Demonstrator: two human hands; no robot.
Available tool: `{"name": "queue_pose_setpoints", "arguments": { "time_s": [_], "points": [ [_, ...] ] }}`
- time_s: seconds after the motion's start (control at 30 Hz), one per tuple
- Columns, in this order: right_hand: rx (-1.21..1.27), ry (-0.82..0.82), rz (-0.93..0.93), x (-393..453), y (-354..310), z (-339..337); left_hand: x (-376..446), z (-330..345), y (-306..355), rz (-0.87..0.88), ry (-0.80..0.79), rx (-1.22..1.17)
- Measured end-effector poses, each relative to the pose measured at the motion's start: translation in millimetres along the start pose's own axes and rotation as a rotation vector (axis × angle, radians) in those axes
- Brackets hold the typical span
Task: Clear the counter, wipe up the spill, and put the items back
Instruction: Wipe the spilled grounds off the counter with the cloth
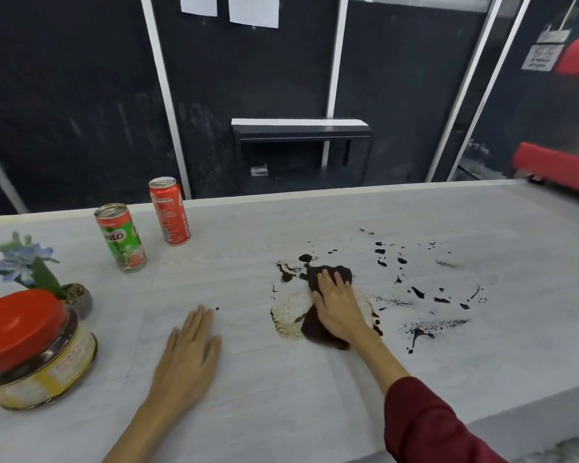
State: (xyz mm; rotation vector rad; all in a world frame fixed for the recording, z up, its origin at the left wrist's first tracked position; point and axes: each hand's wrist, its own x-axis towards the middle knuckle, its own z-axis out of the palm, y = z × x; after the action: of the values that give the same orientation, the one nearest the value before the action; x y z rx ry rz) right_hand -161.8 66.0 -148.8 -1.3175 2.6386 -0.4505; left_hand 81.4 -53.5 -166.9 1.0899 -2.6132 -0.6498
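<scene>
**Head view: right hand presses cloth on the spill**

The right hand (pixel 338 304) lies flat, fingers straight, on a dark cloth (pixel 318 329) over the dark spill (pixel 415 292) at the bench's (pixel 281 412) centre. At 9 o'clock of it, the left hand (pixel 189 349) rests released, palm down. At 10 o'clock stand two cans (pixel 122 240), with a red-lidded jar (pixel 30 349) further left.

The pale bench (pixel 315 389) looks matt with a faint wood grain, the dark cloth (pixel 328 275) at its middle soft and damp, and left of the cloth stand two glossy metal cans (pixel 122 242) and a jar with a shiny red plastic lid (pixel 17 325).
</scene>
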Motion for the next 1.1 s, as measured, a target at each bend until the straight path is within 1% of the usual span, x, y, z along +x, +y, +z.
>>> {"name": "queue_pose_setpoints", "arguments": {
  "time_s": [0.13,0.23,0.33,0.43,0.53,0.63,0.73,0.83,0.9,0.97,1.03,1.1],
  "points": [
    [0.013,-0.024,-0.161,5.8,-28.0,12.1,32.6,-12.1,-10.1,-0.057,0.013,0.001],
    [0.027,-0.001,-0.230,-9.8,-17.9,16.6,55.2,-15.4,-15.2,-0.047,0.012,0.008],
    [0.027,0.028,-0.146,-3.7,6.5,10.5,63.9,-12.5,-17.7,-0.046,0.061,0.011],
    [0.013,0.041,-0.033,31.9,21.5,-1.3,64.9,-9.1,-20.7,-0.043,0.084,0.024],
    [0.072,-0.005,-0.016,71.9,14.6,-7.6,65.5,-7.7,-22.7,-0.041,0.087,0.038],
    [0.111,-0.085,-0.101,88.8,-12.5,-2.9,66.2,-7.0,-22.5,-0.044,0.085,0.055],
    [0.143,-0.151,-0.234,77.3,-42.2,8.5,66.7,-6.9,-22.3,-0.043,0.081,0.058],
    [0.111,-0.150,-0.348,50.4,-52.1,17.6,66.8,-8.1,-20.8,-0.040,0.081,0.059],
    [0.086,-0.113,-0.387,30.2,-43.4,18.7,65.9,-8.9,-20.1,-0.037,0.083,0.055],
    [0.078,-0.062,-0.365,12.9,-25.5,16.1,65.1,-9.1,-19.9,-0.037,0.083,0.051],
    [0.073,-0.014,-0.276,6.8,-6.6,10.1,65.0,-8.6,-19.7,-0.037,0.088,0.049],
    [0.079,-0.008,-0.182,16.5,1.4,4.9,65.2,-7.8,-19.9,-0.039,0.091,0.052]
  ]
}}
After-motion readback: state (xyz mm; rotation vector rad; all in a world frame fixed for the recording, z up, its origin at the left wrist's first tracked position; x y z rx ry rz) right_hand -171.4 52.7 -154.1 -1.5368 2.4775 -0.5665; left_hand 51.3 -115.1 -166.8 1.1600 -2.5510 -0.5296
